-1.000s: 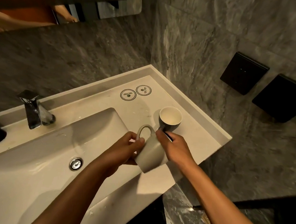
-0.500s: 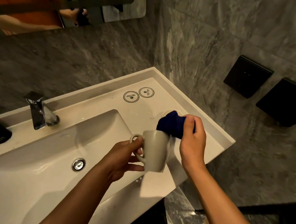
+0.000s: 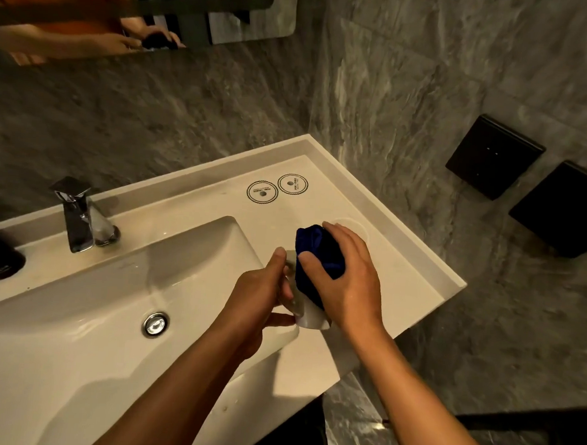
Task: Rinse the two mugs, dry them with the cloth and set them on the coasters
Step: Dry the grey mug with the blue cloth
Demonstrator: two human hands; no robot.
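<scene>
- Right hand (image 3: 346,283): closed around the bunched dark blue cloth (image 3: 317,254), pressing it onto the mug (image 3: 309,316) from above.
- Left hand (image 3: 261,292): gripping the mug from its left side, thumb raised along the upper edge, fingers curled beneath. The handle is hidden.
- Mug: held tilted between both hands, over the right lip of the basin (image 3: 110,314). Only its pale lower body shows, under the cloth.
- Second mug (image 3: 356,225): standing on the worktop (image 3: 401,282) just right of the basin, behind the right hand. Only part of its rim shows.
- Coasters (image 3: 277,188): two round printed discs side by side behind the basin's right corner, both bare and well apart from the hands.
- Tap (image 3: 81,218): behind the basin at its left, no water visible.
- Progress, as judged: drying of the first mug is under way. Whether the second mug was rinsed cannot be told. Drying the second mug and setting both on the coasters remain.
</scene>
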